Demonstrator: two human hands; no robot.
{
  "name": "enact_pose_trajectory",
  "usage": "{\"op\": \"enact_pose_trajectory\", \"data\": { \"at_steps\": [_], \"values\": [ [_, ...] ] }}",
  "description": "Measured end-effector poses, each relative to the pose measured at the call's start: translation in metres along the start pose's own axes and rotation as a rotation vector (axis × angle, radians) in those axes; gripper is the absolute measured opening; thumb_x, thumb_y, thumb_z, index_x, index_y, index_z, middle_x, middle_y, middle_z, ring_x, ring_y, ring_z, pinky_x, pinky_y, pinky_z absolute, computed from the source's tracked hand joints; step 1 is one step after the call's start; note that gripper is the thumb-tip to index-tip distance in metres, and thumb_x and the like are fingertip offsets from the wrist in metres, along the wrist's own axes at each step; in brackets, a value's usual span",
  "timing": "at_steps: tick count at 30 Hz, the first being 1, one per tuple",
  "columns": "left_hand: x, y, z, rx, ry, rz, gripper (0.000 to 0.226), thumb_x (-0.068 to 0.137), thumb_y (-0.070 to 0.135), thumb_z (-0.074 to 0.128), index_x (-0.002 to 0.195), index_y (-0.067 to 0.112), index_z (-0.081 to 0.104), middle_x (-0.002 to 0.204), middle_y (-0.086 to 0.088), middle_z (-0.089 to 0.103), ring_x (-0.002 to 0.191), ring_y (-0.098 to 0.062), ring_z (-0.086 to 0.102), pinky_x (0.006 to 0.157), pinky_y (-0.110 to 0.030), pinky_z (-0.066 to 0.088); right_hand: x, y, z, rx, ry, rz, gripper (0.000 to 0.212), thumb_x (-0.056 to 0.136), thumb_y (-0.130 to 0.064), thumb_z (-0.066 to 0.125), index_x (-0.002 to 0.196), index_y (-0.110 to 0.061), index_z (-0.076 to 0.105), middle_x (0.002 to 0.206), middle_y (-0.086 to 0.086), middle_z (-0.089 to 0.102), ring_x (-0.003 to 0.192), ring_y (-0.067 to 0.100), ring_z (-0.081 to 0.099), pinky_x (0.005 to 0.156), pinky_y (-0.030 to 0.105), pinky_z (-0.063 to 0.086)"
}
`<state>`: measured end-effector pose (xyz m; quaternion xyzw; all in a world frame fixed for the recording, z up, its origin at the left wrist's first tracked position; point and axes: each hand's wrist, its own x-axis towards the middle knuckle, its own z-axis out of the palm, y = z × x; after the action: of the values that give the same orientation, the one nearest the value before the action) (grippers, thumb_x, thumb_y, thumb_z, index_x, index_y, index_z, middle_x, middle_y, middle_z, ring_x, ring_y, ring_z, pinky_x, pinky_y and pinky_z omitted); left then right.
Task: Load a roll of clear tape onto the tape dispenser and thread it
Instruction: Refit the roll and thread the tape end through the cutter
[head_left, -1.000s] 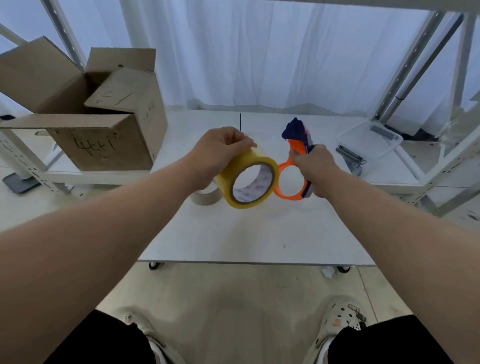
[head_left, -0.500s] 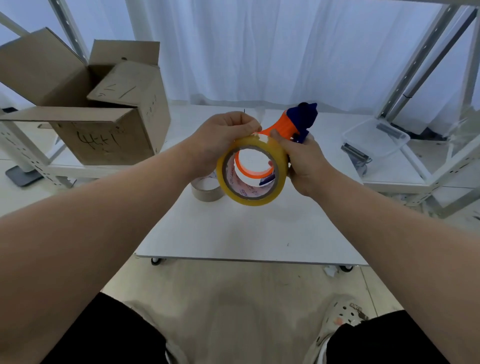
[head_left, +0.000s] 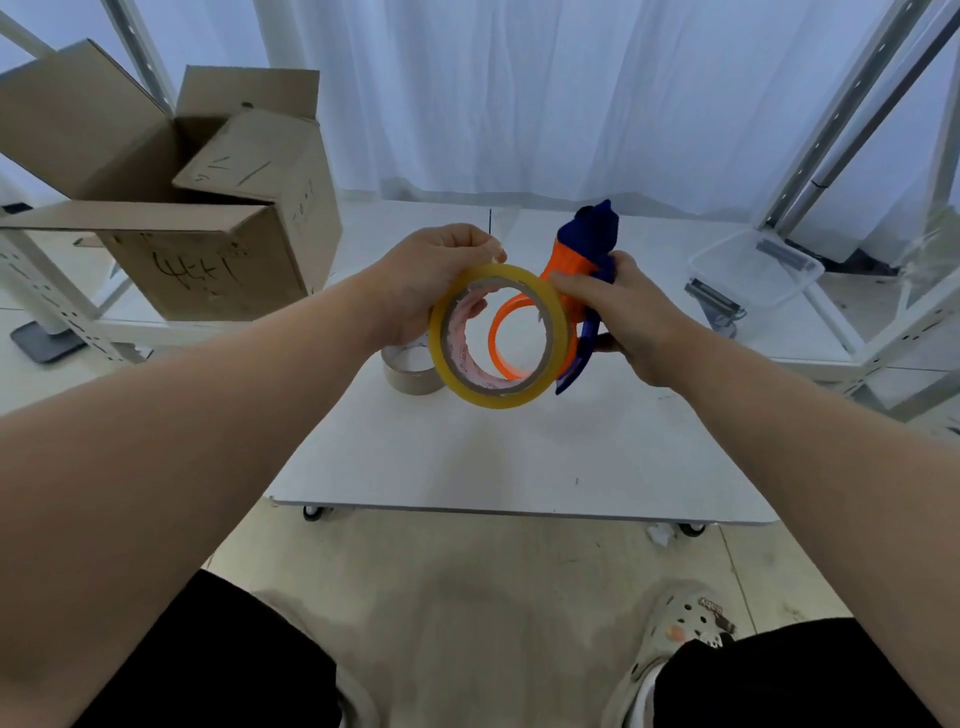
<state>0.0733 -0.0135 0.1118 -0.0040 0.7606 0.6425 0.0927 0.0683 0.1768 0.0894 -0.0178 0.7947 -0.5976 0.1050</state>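
- While the left hand (head_left: 431, 280) pinches the tape roll (head_left: 498, 338) at its top edge, the right hand (head_left: 618, 317) is wrapped round the tape dispenser (head_left: 576, 270) body – both grips closed, both items held in the air above the worktop (head_left: 467, 457).
- Roll sits just in front of the dispenser's orange hoop (head_left: 506, 332); hoop shows through the core, off-centre to the right, so not seated yet by my read.
- Risk 1: core & hoop misaligned – push now and the roll cocks sideways or jams on the rim.
- Risk 2: roll goes on the wrong way round; sticky side would then face wrong for threading. Can't tell the free end's direction from here.
- Risk 3: a top-edge pinch is a thin hold – a hard shove could pop the roll loose onto the floor.
- Containers: cardboard box (head_left: 208, 254) far left, flaps open, inside hidden. Clear plastic tub (head_left: 753, 270) far right holds a dark flat item, too small to name.
- Spare brownish roll (head_left: 410, 371) sits on the worktop behind the left hand.
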Motion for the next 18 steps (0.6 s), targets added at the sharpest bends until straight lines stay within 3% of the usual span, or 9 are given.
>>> {"op": "enact_pose_trajectory", "data": {
  "at_steps": [3,7,11,15,18],
  "values": [
    [-0.001,-0.002,0.004,0.051,-0.013,0.005,0.018,0.095,0.021,0.053,0.081,0.016,0.064,0.075,-0.001,0.063,0.067,-0.015,0.056,0.065,-0.027,0.052,0.000,-0.004,-0.004,-0.093,-0.043,0.019,0.046,0.088,-0.031,0.063,0.125,-0.021,0.038,0.105,0.001,0.059,0.086,0.015,0.061,0.071,0.029,0.053],
    [-0.003,-0.005,0.003,0.145,0.006,0.014,0.019,0.096,0.022,0.050,0.082,0.018,0.062,0.078,0.000,0.062,0.068,-0.013,0.055,0.067,-0.023,0.053,-0.002,-0.002,-0.005,-0.279,-0.050,0.005,0.041,0.084,-0.034,0.067,0.114,-0.021,0.042,0.094,-0.002,0.057,0.078,0.013,0.058,0.062,0.022,0.046],
    [-0.003,-0.005,0.002,0.144,0.035,-0.001,0.018,0.096,0.023,0.049,0.084,0.018,0.062,0.081,0.000,0.063,0.069,-0.014,0.056,0.064,-0.022,0.052,0.002,0.000,-0.008,-0.314,-0.034,0.013,0.039,0.085,-0.014,0.064,0.115,-0.020,0.040,0.088,-0.004,0.054,0.073,0.011,0.054,0.057,0.018,0.042],
    [-0.004,-0.004,0.001,0.068,0.028,0.000,0.017,0.095,0.022,0.052,0.085,0.014,0.063,0.073,-0.001,0.063,0.063,-0.012,0.055,0.059,-0.020,0.052,0.005,0.002,-0.010,-0.277,-0.035,0.038,0.040,0.083,-0.014,0.068,0.112,-0.014,0.041,0.084,-0.003,0.054,0.071,0.010,0.053,0.057,0.020,0.041],
    [-0.004,-0.003,0.003,-0.005,-0.001,0.043,0.017,0.094,0.022,0.053,0.083,0.013,0.064,0.066,0.002,0.063,0.058,-0.009,0.055,0.062,-0.021,0.051,0.012,0.007,-0.006,-0.132,0.079,0.044,0.045,0.081,-0.019,0.071,0.116,-0.006,0.047,0.087,0.001,0.057,0.073,0.010,0.054,0.062,0.022,0.043]
  ]
}}
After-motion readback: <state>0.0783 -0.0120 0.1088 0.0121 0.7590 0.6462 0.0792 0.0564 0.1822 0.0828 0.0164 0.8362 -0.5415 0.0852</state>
